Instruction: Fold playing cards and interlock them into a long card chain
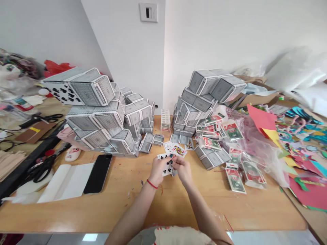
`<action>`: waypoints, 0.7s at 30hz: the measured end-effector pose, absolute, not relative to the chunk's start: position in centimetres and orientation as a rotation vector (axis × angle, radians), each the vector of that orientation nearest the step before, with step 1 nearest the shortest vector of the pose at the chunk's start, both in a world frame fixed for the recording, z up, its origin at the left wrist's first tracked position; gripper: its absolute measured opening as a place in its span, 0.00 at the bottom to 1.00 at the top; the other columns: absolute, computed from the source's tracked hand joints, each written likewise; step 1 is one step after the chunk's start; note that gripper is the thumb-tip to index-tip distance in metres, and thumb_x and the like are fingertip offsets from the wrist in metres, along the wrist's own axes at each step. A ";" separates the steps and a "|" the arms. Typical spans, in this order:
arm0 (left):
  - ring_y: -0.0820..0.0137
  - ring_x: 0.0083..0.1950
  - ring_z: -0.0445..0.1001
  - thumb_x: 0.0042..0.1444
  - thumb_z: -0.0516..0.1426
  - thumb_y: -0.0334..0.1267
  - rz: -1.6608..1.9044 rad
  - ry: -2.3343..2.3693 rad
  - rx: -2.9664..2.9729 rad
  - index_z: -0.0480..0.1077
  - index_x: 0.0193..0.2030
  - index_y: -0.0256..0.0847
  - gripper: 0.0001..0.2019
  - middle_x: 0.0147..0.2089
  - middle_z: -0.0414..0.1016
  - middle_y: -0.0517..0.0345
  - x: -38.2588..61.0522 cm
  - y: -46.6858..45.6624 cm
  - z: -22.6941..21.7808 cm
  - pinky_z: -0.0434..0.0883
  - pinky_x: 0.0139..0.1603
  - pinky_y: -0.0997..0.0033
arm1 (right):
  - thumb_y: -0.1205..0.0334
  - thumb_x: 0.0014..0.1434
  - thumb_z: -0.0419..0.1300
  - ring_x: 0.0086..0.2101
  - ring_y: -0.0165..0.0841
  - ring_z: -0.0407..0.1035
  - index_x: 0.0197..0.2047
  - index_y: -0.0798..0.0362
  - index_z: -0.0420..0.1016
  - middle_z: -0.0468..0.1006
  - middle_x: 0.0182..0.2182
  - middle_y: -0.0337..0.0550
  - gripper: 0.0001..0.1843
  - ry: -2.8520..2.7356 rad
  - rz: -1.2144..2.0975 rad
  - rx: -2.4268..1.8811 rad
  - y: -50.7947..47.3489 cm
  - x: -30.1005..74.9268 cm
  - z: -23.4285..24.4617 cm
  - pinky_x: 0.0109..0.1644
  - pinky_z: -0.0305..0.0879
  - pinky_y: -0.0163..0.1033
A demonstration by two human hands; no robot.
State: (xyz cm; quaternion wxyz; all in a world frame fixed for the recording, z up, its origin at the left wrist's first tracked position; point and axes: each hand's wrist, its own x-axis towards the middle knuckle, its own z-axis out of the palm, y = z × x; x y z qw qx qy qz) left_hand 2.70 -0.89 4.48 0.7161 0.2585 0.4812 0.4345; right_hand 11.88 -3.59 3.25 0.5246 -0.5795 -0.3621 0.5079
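Observation:
My left hand (155, 170), with a red string on its wrist, is closed on a playing card (167, 169), a seven of clubs with its face up. My right hand (183, 170) pinches at the card's right edge, thumb and fingers together; dark nail polish shows where both hands meet. Just beyond the fingers, a face card (178, 149) lies among other loose cards on the table. A small block of folded cards (146, 143) sits to the left of them. Part of another card shows under my right hand, mostly hidden.
Tall stacks of card-covered blocks stand left (99, 115) and right (196, 102). Card boxes (235, 178) and a plastic bag lie at the right, near coloured paper (263, 119). On the left are a phone (97, 174), white paper (66, 182) and black scissors (46, 166).

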 end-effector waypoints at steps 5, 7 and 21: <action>0.68 0.38 0.73 0.43 0.59 0.42 1.083 1.051 0.881 0.71 0.41 0.36 0.17 0.40 0.75 0.50 1.0 -0.3 3.7 0.70 0.34 0.72 | 0.58 0.37 0.63 0.20 0.28 0.63 0.26 0.56 0.72 0.72 0.20 0.39 0.12 -0.624 1.347 -1.285 -3.3 12.8 3.2 0.25 0.57 0.33; 0.68 0.38 0.73 0.46 0.56 0.42 1.107 1.088 0.970 0.71 0.40 0.37 0.16 0.41 0.75 0.50 0.4 -0.4 3.3 0.70 0.34 0.72 | 0.59 0.37 0.63 0.20 0.28 0.63 0.27 0.56 0.73 0.72 0.20 0.39 0.12 -0.606 1.328 -1.285 -3.4 13.2 3.4 0.25 0.57 0.33; 0.64 0.43 0.73 0.47 0.56 0.38 1.256 1.217 1.054 0.71 0.44 0.37 0.16 0.47 0.73 0.48 0.6 -0.8 2.9 0.71 0.40 0.69 | 0.63 0.41 0.59 0.21 0.25 0.56 0.47 0.57 0.72 0.63 0.17 0.31 0.26 -0.692 1.169 -1.290 -3.3 12.9 3.8 0.28 0.56 0.33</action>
